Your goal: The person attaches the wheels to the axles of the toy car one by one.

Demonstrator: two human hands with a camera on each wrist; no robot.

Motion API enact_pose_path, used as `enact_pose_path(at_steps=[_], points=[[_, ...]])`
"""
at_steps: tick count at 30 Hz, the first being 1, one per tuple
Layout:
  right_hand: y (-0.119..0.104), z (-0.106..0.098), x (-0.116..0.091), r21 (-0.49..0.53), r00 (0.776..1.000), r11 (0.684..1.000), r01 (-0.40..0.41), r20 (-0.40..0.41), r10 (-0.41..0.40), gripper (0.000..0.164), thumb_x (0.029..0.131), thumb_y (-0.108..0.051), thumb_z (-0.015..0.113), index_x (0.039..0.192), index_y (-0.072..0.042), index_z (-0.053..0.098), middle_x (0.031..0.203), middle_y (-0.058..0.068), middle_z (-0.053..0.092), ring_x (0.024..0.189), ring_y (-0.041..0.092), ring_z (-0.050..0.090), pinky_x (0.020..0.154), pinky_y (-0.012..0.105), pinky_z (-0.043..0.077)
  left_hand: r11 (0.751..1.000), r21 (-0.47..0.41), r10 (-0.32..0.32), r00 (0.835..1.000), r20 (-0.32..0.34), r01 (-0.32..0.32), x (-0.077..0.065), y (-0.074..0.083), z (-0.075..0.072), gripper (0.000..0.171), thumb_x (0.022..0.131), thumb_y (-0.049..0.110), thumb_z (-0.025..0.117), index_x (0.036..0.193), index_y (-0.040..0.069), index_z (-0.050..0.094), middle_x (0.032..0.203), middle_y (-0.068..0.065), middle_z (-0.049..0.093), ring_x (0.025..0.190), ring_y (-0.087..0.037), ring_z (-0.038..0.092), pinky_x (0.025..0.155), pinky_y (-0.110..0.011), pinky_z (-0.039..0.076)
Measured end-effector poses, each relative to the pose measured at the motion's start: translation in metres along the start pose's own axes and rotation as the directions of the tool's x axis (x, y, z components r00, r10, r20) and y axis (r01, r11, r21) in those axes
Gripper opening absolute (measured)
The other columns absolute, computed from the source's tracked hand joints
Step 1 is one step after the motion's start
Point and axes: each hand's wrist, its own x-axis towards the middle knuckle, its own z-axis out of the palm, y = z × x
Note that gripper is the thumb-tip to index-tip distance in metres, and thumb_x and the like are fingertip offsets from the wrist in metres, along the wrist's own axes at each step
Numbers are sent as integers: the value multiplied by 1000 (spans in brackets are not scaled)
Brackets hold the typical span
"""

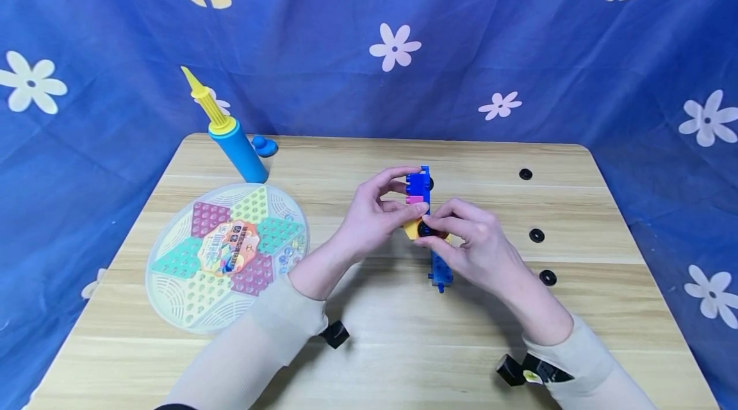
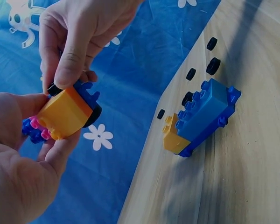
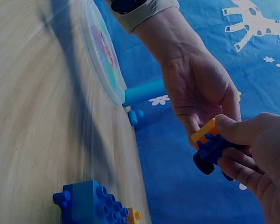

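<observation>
Above the table my left hand [image 1: 369, 214] grips a toy block car [image 2: 65, 114], built of yellow, pink and blue blocks on a dark blue wheeled base. From the right, my right hand [image 1: 478, 237] pinches a black wheel [image 1: 425, 229] at the side of that car. Whether this wheel sits fully on its axle cannot be told. On the base, another black wheel [image 3: 204, 163] shows in the right wrist view. A second block vehicle [image 2: 203, 109], blue with a yellow block at one end, stands on the table beneath the hands, partly hidden in the head view.
Loose black wheels [image 1: 537, 235] lie in a row on the right. A round Chinese checkers board [image 1: 167, 256] lies on the left. Behind it stands a blue and yellow hand pump [image 1: 236, 147], with a small blue piece [image 1: 264, 146] beside it. A blue flowered cloth [image 1: 323, 32] hangs behind the table.
</observation>
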Motion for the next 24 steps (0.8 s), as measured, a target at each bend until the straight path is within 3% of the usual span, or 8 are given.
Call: enact_pose_path(at_steps=[4,11,20,24], points=[[1,1,-1,13,1000,1000,-17,-16,17,33,74,-7,98,102,-2,82,97,2,71,86,18,70,73,18,57,1000,-14,-9,1000,0,9,1,0,0,55,97,8,79,146,23,62,125,-17,63,91,-34,77,75,-35,64],[4,3,-2,25,1000,1000,4,-29,-3,39,76,-6,96,112,-1,81,100,5,72,89,20,72,78,17,56,998,-55,-24,1000,-8,24,1,0,0,56,97,6,79,147,22,61,128,-19,61,96,-35,77,85,-43,64],[7,-3,-4,108,999,993,-39,27,36,47,77,-4,95,121,-4,76,106,1,72,91,13,72,82,22,60,998,-60,-8,1000,-14,7,1,-3,-2,55,96,4,80,145,20,62,126,-19,61,96,-35,77,84,-44,64],[13,-12,-7,130,999,991,-33,7,32,52,75,0,96,122,-4,75,108,1,74,88,16,74,83,25,61,999,-52,-7,1000,-10,7,1,-4,-3,53,95,4,80,144,18,62,123,-20,61,94,-35,77,82,-44,65]])
